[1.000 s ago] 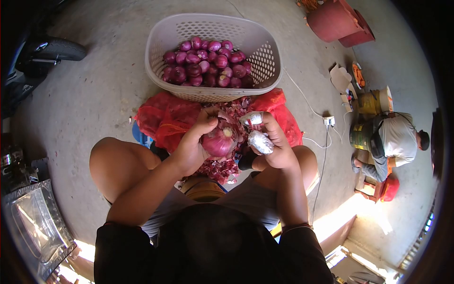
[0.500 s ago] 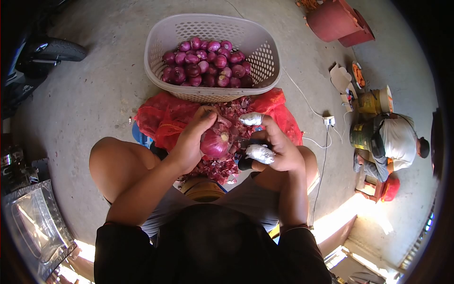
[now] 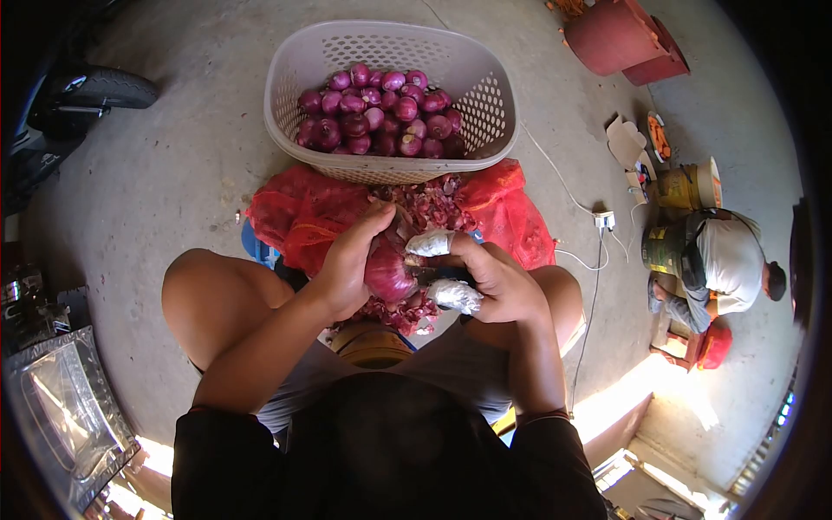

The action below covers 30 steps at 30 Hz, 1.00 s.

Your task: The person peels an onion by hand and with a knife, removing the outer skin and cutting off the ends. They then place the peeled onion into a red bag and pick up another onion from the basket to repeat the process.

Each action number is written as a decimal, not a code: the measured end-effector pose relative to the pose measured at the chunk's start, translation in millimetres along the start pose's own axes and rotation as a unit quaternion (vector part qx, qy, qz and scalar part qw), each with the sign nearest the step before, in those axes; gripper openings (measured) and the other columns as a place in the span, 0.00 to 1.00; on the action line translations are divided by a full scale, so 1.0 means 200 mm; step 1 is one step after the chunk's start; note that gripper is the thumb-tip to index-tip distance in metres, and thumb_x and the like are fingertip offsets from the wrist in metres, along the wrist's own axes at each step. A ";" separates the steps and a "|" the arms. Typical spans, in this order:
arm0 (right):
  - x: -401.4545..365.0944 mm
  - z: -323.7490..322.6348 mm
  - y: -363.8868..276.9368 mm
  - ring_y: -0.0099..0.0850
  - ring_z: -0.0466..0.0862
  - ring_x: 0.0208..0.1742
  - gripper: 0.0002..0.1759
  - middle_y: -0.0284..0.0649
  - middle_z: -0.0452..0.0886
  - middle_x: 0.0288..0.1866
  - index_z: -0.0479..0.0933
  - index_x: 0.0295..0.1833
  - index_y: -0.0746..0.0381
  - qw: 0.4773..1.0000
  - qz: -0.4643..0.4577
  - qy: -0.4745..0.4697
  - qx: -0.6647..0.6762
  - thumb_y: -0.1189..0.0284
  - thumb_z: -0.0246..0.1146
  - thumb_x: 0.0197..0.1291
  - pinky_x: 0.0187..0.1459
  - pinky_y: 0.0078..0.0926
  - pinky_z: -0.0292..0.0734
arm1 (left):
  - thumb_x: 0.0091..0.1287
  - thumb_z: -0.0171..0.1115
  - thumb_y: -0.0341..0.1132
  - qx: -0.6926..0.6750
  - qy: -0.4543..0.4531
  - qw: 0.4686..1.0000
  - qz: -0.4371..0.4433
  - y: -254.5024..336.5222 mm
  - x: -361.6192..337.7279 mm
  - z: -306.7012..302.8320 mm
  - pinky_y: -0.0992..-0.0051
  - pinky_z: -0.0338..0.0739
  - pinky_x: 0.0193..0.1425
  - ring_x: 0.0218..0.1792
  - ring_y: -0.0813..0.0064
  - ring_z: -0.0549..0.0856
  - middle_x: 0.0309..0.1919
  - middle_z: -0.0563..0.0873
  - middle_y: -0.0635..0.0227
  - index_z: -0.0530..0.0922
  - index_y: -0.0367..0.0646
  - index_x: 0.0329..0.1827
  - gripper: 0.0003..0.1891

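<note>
My left hand (image 3: 347,269) grips a large red onion (image 3: 386,276) over my lap. My right hand (image 3: 496,282), thumb and forefinger wrapped in white tape, presses against the onion's right side and holds a small dark-handled knife (image 3: 440,276), mostly hidden by the fingers. Under my hands a pile of onion peels (image 3: 426,204) lies on a red mesh sack (image 3: 303,217). Just beyond it stands a white plastic basket (image 3: 290,65) with several peeled red onions (image 3: 373,113) inside.
Another person (image 3: 719,260) crouches at the right beside yellow containers (image 3: 680,186). A power strip and its cable (image 3: 602,221) lie on the concrete floor. Red tubs (image 3: 620,35) stand at the top right, a tyre (image 3: 104,87) at the left, and a clear plastic box (image 3: 61,407) at the bottom left.
My right hand has moved left and down against the onion, its taped fingers now touching it. My left hand has turned the onion slightly and lowered it.
</note>
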State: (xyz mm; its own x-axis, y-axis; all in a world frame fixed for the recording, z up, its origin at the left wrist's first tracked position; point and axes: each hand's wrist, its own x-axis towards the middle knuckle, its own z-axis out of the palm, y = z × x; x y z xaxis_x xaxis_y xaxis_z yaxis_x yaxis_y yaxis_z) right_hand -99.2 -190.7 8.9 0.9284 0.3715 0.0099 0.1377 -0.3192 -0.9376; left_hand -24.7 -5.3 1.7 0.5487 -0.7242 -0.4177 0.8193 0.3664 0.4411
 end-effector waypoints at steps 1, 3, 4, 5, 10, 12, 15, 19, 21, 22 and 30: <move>0.00 0.00 0.00 0.44 0.81 0.47 0.31 0.46 0.80 0.47 0.65 0.60 0.58 1.000 -0.001 -0.009 -0.004 0.73 0.65 0.48 0.47 0.33 0.75 | 0.71 0.40 0.47 0.002 -0.020 1.000 -0.021 0.01 -0.01 -0.01 0.72 0.75 0.17 0.26 0.71 0.82 0.34 0.80 0.64 0.69 0.43 0.45 0.17; -0.01 -0.01 0.00 0.45 0.81 0.48 0.32 0.47 0.79 0.48 0.65 0.60 0.58 1.000 -0.004 -0.026 -0.011 0.75 0.64 0.45 0.48 0.33 0.74 | 0.71 0.39 0.47 0.001 -0.049 0.997 -0.064 0.01 -0.01 -0.03 0.73 0.75 0.16 0.23 0.69 0.81 0.33 0.80 0.62 0.70 0.43 0.45 0.17; 0.00 -0.01 -0.01 0.45 0.81 0.48 0.32 0.47 0.79 0.48 0.65 0.59 0.58 0.999 0.006 -0.036 -0.008 0.76 0.63 0.44 0.48 0.34 0.74 | 0.71 0.39 0.48 -0.003 -0.058 0.995 -0.087 0.00 -0.01 -0.04 0.73 0.74 0.15 0.21 0.68 0.81 0.32 0.80 0.61 0.71 0.43 0.45 0.18; 0.00 -0.02 -0.03 0.45 0.81 0.49 0.32 0.47 0.79 0.48 0.65 0.59 0.58 0.999 0.016 -0.045 -0.004 0.77 0.63 0.43 0.48 0.34 0.74 | 0.71 0.39 0.48 0.013 -0.045 0.994 -0.100 0.00 -0.01 -0.06 0.74 0.74 0.15 0.20 0.67 0.81 0.31 0.80 0.61 0.71 0.42 0.45 0.19; 0.00 -0.01 -0.04 0.46 0.81 0.47 0.29 0.45 0.80 0.44 0.66 0.56 0.57 0.999 0.008 -0.053 0.003 0.79 0.61 0.43 0.46 0.35 0.74 | 0.72 0.37 0.49 0.035 -0.083 0.984 -0.153 0.03 -0.01 -0.06 0.76 0.71 0.11 0.16 0.65 0.80 0.30 0.81 0.59 0.72 0.41 0.45 0.21; 0.00 -0.02 -0.07 0.45 0.82 0.45 0.28 0.44 0.81 0.42 0.66 0.55 0.57 0.998 0.019 -0.055 0.004 0.80 0.60 0.43 0.44 0.34 0.75 | 0.71 0.38 0.49 0.051 -0.101 0.981 -0.158 0.03 -0.01 -0.08 0.76 0.71 0.11 0.16 0.65 0.80 0.30 0.81 0.59 0.73 0.41 0.45 0.21; 0.01 -0.01 -0.07 0.44 0.82 0.45 0.27 0.44 0.81 0.41 0.66 0.54 0.57 0.998 0.018 -0.053 -0.013 0.81 0.60 0.45 0.42 0.34 0.74 | 0.71 0.39 0.50 0.065 -0.097 0.976 -0.183 0.04 -0.01 -0.06 0.76 0.71 0.10 0.15 0.65 0.80 0.28 0.81 0.60 0.73 0.42 0.45 0.21; 0.02 0.00 -0.06 0.43 0.83 0.43 0.26 0.45 0.81 0.41 0.67 0.55 0.58 1.000 0.010 -0.019 -0.015 0.83 0.59 0.47 0.42 0.33 0.74 | 0.70 0.40 0.51 0.059 -0.065 0.984 -0.156 0.03 0.01 -0.09 0.74 0.75 0.14 0.20 0.66 0.82 0.30 0.81 0.60 0.73 0.42 0.46 0.21; 0.02 0.01 -0.04 0.42 0.83 0.42 0.25 0.45 0.81 0.41 0.69 0.55 0.58 1.000 0.004 0.008 0.019 0.83 0.59 0.48 0.42 0.32 0.74 | 0.70 0.41 0.50 0.038 -0.029 0.992 -0.121 0.01 0.01 -0.04 0.71 0.77 0.17 0.26 0.66 0.83 0.33 0.81 0.59 0.73 0.42 0.46 0.21; 0.02 0.02 -0.04 0.39 0.83 0.41 0.22 0.42 0.81 0.40 0.69 0.56 0.59 0.999 -0.007 0.028 0.018 0.82 0.59 0.53 0.43 0.30 0.74 | 0.70 0.41 0.50 0.028 -0.012 0.994 -0.104 0.01 0.01 -0.02 0.70 0.79 0.19 0.29 0.66 0.84 0.34 0.81 0.59 0.73 0.42 0.46 0.20; -0.03 -0.11 -0.05 0.24 0.78 0.48 0.20 0.39 0.78 0.47 0.68 0.59 0.61 0.992 0.054 0.063 0.092 0.77 0.58 0.61 0.48 0.23 0.72 | 0.64 0.45 0.38 0.112 -0.103 0.985 -0.074 0.05 -0.02 -0.03 0.64 0.79 0.43 0.44 0.65 0.80 0.48 0.75 0.57 0.62 0.42 0.56 0.19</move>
State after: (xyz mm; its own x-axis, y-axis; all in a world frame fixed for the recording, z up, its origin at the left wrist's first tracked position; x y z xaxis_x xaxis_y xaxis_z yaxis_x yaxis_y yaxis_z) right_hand -98.9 -209.2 26.0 0.9716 0.2286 -0.0614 -0.0194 -0.1814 -0.9832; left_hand -18.1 4.4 2.8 0.3607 -0.8720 -0.3309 0.8178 0.1251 0.5618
